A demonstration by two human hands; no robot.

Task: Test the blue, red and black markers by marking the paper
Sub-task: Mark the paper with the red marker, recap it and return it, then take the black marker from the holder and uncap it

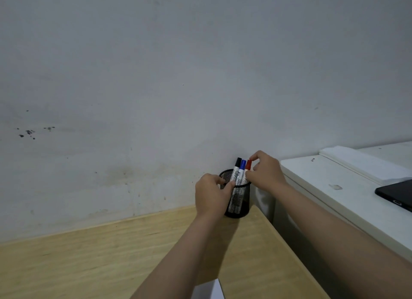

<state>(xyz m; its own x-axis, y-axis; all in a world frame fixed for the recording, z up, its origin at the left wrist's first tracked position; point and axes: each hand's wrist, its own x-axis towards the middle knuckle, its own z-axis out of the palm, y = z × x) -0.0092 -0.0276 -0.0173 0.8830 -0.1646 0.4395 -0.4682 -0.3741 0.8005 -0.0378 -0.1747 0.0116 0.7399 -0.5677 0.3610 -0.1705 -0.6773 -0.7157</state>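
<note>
A black mesh pen cup (239, 201) stands at the far right corner of the wooden table (89, 260), against the wall. Three markers stand upright in it: black cap (238, 162), blue cap (243, 164), red cap (248, 165). My left hand (210, 196) wraps the cup's left side, thumb at the rim. My right hand (265, 172) pinches the red marker by its cap. A corner of white paper (209, 289) shows at the bottom edge between my forearms.
A white cabinet (334, 187) stands to the right of the table, higher than it. A stack of white sheets (365, 162) and a black tablet (396, 194) lie on it. A grey wall rises right behind the cup.
</note>
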